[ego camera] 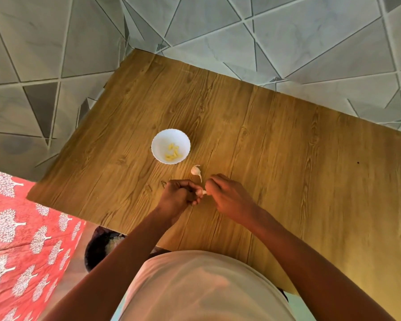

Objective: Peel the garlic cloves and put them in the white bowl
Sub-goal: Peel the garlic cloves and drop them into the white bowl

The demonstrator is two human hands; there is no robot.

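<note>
wooden table (287, 147), red patterned cloth (21, 228)

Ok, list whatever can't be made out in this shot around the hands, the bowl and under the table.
- Garlic clove, head view: mostly covered by the fingers of the left hand and right hand; how much skin is off is unclear.
- Peeled cloves in the white bowl: too small to count.
- Dark container below the table: partly hidden by the table edge and left arm.
</note>
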